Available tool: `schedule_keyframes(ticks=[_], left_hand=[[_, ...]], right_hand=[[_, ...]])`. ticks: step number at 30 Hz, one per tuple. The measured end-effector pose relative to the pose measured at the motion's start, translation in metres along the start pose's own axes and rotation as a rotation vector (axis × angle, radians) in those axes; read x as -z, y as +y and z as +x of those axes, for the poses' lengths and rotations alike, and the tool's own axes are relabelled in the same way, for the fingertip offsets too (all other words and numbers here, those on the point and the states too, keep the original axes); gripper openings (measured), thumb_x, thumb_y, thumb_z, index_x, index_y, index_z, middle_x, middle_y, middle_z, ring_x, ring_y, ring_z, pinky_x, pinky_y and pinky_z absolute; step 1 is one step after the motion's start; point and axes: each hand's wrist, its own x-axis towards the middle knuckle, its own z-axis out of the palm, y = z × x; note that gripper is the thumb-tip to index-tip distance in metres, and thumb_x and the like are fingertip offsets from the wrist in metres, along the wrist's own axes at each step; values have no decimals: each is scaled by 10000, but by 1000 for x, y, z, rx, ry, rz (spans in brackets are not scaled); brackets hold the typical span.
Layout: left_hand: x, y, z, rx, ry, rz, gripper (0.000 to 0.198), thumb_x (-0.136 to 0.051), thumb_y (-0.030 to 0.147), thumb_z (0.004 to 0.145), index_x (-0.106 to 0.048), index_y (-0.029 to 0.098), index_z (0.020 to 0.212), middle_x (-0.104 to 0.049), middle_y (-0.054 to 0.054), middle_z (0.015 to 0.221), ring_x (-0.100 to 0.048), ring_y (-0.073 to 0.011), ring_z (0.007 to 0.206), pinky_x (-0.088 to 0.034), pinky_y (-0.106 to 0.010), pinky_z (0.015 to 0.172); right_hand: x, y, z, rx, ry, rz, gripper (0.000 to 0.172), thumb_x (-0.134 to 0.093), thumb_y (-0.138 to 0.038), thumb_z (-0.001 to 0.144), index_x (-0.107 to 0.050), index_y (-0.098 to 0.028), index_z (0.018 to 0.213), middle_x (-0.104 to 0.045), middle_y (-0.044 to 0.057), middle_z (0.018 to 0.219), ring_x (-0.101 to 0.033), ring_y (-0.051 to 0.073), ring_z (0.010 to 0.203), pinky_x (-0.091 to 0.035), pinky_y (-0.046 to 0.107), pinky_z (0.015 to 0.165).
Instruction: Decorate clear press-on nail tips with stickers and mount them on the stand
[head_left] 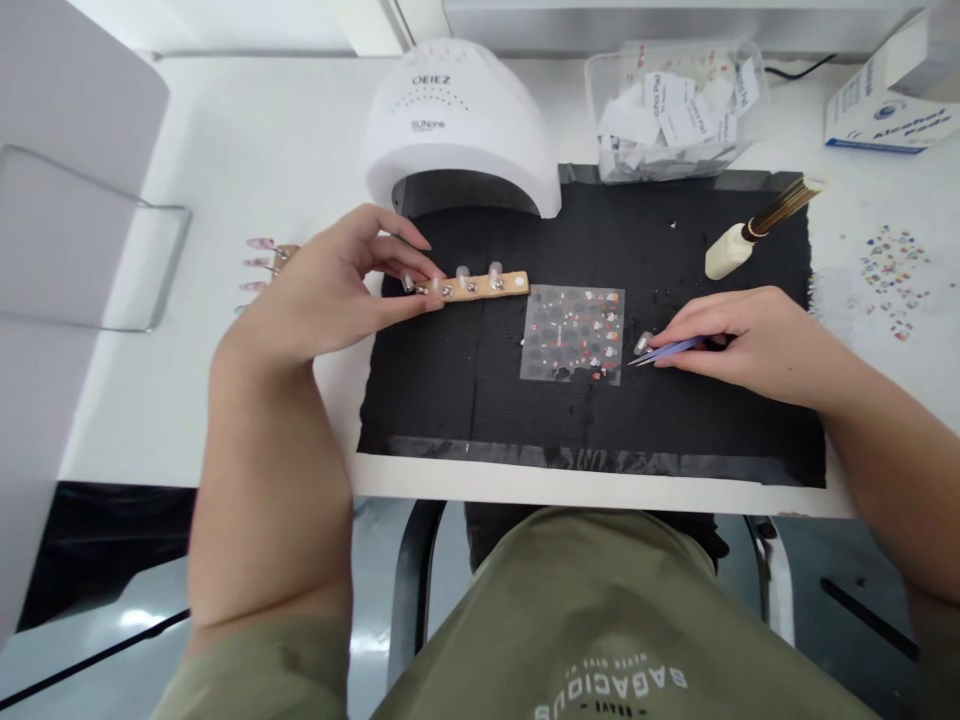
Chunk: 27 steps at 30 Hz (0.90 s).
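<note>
My left hand (352,270) is closed on the left end of a narrow wooden nail-tip stand (484,287), thumb in front and fingers behind. Several glossy false nails stand on it on small metal holders, and a white round spot marks its right end. Purple tweezers (679,348) sit in my right hand (750,340), pinched between thumb and fingers, their tips pointing left. Close to those fingertips is a single false nail (643,343); whether the fingers also hold it I cannot tell. A clear sticker sheet (574,333) with small red and white designs lies between my hands.
A white nail lamp (457,120) stands at the back of the black mat (427,390). Behind right are a clear box (611,165) of alcohol pads and a carton (885,110). A cream bottle (727,252), scattered gems (892,270) and another nail stand (283,258) are also here.
</note>
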Motion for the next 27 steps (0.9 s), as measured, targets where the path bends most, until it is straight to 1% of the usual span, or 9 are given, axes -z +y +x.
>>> schedule_keyframes(ticks=[3, 7, 10, 12, 14, 16, 19, 22, 27], left_hand=[[2, 0, 0, 24, -16, 24, 603, -1083, 270, 800, -714, 234, 1276, -868, 19, 899, -859, -245, 901, -567, -355, 590], [4, 5, 1, 14, -43, 44, 591, -1069, 231, 822, -730, 245, 1306, -884, 38, 941, -846, -211, 914, -511, -310, 554], [3, 8, 1, 15, -29, 45, 602, -1081, 232, 804, -740, 242, 1301, -889, 29, 948, -832, -212, 907, -458, -305, 540], [2, 8, 1, 39, -27, 36, 603, -1076, 243, 814, -736, 235, 1312, -896, 9, 972, -830, -225, 927, -485, -320, 580], [1, 8, 0, 62, -27, 31, 589, -1063, 256, 833, -728, 223, 1317, -900, -4, 986, -828, -232, 938, -525, -343, 631], [1, 8, 0, 76, -27, 34, 592, -1062, 274, 829, -728, 214, 1314, -899, -10, 977, -833, -242, 941, -547, -358, 654], [1, 9, -1, 83, -22, 45, 600, -1061, 274, 818, -733, 218, 1317, -896, -9, 972, -843, -253, 954, -544, -362, 645], [2, 9, 0, 54, -28, 40, 595, -1060, 258, 828, -736, 235, 1326, -897, 4, 986, -838, -234, 960, -540, -346, 627], [2, 8, 0, 14, -38, 25, 578, -1058, 251, 853, -743, 235, 1337, -890, 9, 995, -831, -203, 929, -468, -285, 515]], right_hand=[[3, 2, -1, -5, -16, -18, 79, -835, -386, 1033, -911, -366, 1041, -885, -19, 992, -764, 205, 758, -542, 390, 651], [5, 1, -1, -35, -15, -31, 128, -846, -468, 1027, -892, -351, 1004, -847, -14, 923, -668, 178, 659, -463, 381, 563], [0, -5, 0, -51, 76, -65, 178, -872, -517, 1014, -879, -344, 972, -797, -18, 842, -613, 169, 627, -450, 387, 572], [-5, -9, 1, -53, 158, -73, 193, -888, -523, 1007, -877, -336, 959, -779, -17, 815, -602, 167, 621, -462, 387, 593], [-11, -12, 1, -50, 212, -59, 211, -899, -531, 1001, -880, -325, 959, -792, -8, 829, -621, 172, 626, -488, 386, 612], [-16, -12, 1, -43, 229, -55, 214, -905, -537, 996, -886, -324, 975, -819, 3, 870, -672, 189, 654, -520, 390, 632], [-21, -11, 1, -28, 197, -77, 154, -880, -491, 1017, -901, -338, 1016, -847, 7, 911, -749, 216, 718, -553, 391, 651], [-20, -11, 1, -14, 145, -89, 100, -827, -404, 1044, -908, -352, 1018, -874, -1, 950, -806, 237, 787, -592, 396, 689], [-15, -15, 1, 8, 105, -70, 136, -791, -298, 1025, -904, -370, 1003, -890, -19, 989, -831, 253, 828, -628, 426, 735]])
